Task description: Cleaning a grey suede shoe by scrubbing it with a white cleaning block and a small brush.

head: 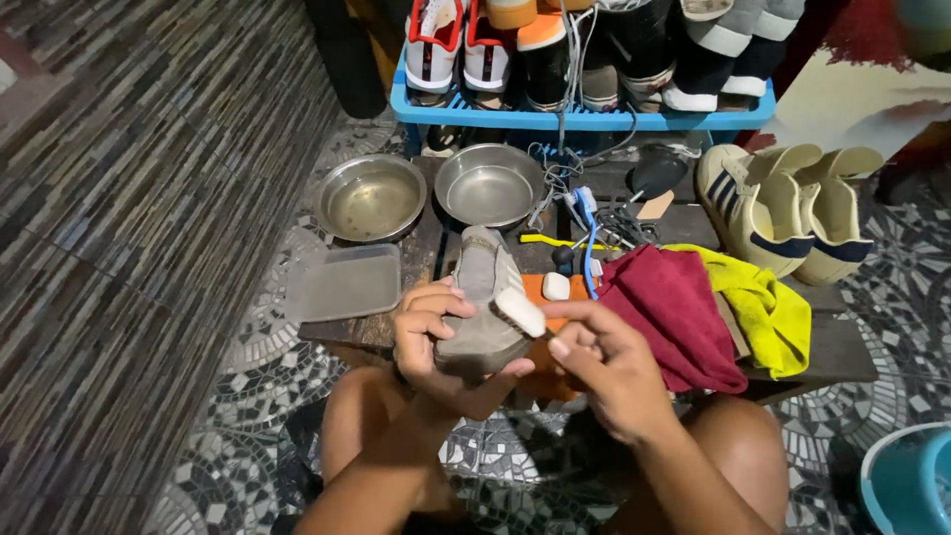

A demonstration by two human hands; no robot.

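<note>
My left hand (428, 337) grips a grey suede shoe (482, 302) from its left side, holding it sole-down above the low dark wooden table (842, 352). My right hand (599, 357) holds a small white brush (520, 311) pressed against the shoe's right side. Both hands are close together over my knees. An orange cloth (543, 287) with a small white block (556, 286) lies just beyond the shoe.
Two steel bowls (371, 196) (488, 184) and a grey lid (345, 281) lie at left. A red cloth (674, 312) and a yellow cloth (773, 312) lie at right, beside a pair of cream sneakers (783, 208). A blue shoe rack (580, 117) stands behind. A blue basin (906, 481) sits at lower right.
</note>
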